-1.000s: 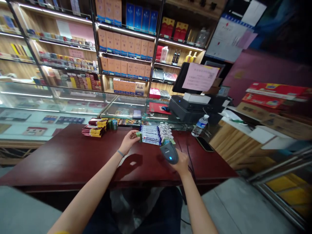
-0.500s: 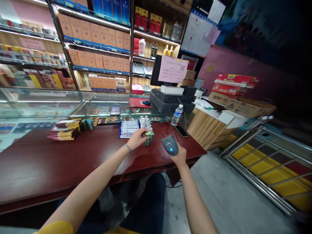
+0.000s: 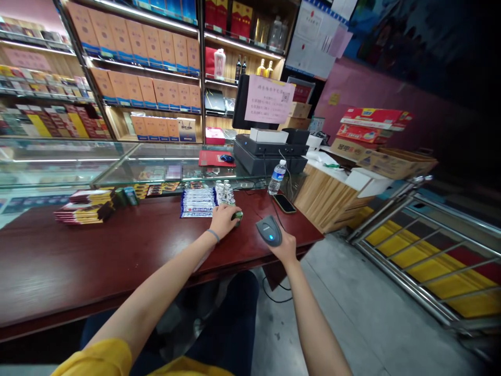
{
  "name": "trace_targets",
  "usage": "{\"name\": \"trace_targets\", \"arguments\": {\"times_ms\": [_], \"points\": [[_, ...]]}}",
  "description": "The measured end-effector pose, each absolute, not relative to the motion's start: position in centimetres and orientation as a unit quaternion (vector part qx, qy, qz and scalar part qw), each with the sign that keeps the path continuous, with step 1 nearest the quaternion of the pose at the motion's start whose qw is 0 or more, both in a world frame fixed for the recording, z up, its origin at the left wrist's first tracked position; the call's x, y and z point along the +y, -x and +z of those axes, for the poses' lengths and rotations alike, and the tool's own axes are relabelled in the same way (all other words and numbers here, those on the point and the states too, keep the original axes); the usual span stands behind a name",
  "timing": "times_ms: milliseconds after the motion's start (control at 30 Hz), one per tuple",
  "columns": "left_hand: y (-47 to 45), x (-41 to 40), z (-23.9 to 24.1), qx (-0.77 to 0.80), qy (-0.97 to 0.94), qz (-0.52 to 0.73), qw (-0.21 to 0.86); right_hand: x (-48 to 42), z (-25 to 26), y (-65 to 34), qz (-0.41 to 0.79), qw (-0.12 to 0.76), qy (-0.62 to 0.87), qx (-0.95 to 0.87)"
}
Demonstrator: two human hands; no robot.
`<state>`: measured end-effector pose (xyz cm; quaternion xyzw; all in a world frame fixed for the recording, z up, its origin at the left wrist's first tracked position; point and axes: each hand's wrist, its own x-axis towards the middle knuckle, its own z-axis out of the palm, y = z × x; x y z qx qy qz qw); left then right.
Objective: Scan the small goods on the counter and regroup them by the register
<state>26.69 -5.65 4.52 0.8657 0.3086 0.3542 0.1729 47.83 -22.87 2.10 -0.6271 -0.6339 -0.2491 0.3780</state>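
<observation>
My left hand (image 3: pixel 224 219) is closed around a small green package (image 3: pixel 238 216) at table height, and the fingers cover most of it. My right hand (image 3: pixel 287 247) grips a dark grey barcode scanner (image 3: pixel 268 231), whose blue light is lit; its front end points left toward the green package. Just behind my left hand stands a cluster of small silvery-white containers (image 3: pixel 224 192). Left of them lies a row of blue-and-white wrapped packets (image 3: pixel 198 202).
Stacked red-and-yellow packs (image 3: pixel 86 206) lie on the left of the dark red table (image 3: pixel 148 243). A water bottle (image 3: pixel 277 178) and a phone (image 3: pixel 284 203) are at its right. Behind are a glass counter (image 3: pixel 156 167) and a monitor (image 3: pixel 240 104); a metal railing (image 3: pixel 415 214) stands right.
My left hand has turned and closed further over the green package, which now shows less. The scanner stays in my right hand. The whole view has shifted slightly.
</observation>
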Motion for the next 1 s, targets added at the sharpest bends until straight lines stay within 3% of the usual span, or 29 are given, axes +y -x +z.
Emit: {"name": "trace_targets", "arguments": {"times_ms": [400, 733, 1000], "points": [[-26.4, -6.7, 2.9, 0.372, -0.844, 0.381, 0.066, -23.0, 1.5, -48.2, -0.232, 0.375, 0.641, -0.628], [-25.1, -6.6, 3.5, 0.366, -0.827, 0.410, 0.115, -23.1, 2.0, -47.1, -0.232, 0.368, 0.642, -0.632], [-15.9, -4.1, 4.4, 0.393, -0.751, 0.512, 0.144, -20.6, 3.8, -41.8, -0.274, 0.387, 0.570, -0.671]]}}
